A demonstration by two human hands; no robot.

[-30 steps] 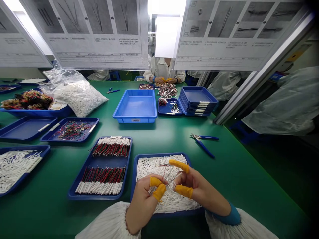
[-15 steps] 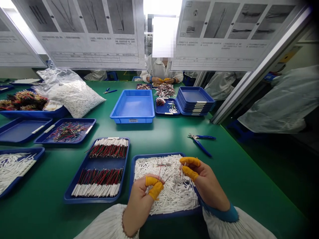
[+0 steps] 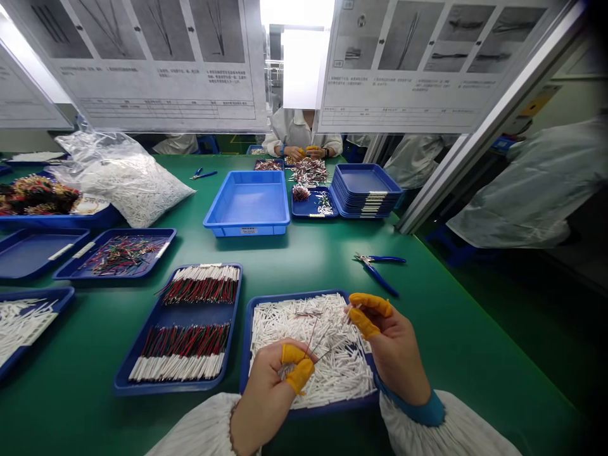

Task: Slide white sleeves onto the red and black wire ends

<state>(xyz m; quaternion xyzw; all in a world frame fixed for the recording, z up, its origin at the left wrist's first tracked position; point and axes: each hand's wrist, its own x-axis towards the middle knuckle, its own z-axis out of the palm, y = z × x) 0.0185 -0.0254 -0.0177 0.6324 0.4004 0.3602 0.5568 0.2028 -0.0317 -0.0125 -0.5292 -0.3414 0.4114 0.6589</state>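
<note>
My left hand (image 3: 270,392), with yellow finger cots on thumb and forefinger, pinches a few thin wires (image 3: 312,341). One is red, the others dark, and their free ends fan out up and to the right. Across from it my right hand (image 3: 401,354), also in yellow cots, has thumb and forefinger closed around what looks like a small white tube (image 3: 348,310), mostly hidden by the fingers. Both hands are above a blue tray (image 3: 247,335) heaped with short white tubes (image 3: 327,380). A few loose wires (image 3: 308,314) lie on the heap.
Left of the hands, a blue tray (image 3: 190,315) holds two rows of wires with white-tubed ends. Blue-handled cutters (image 3: 380,269) lie open at right. Farther back are a blue bin (image 3: 247,231), stacked trays (image 3: 368,196), a tube bag (image 3: 137,177) and a co-worker (image 3: 301,133).
The view has shifted slightly. My right hand has turned a little and moved slightly away from the left, fingers still pinched. The wires in my left hand tilt more to the right.
</note>
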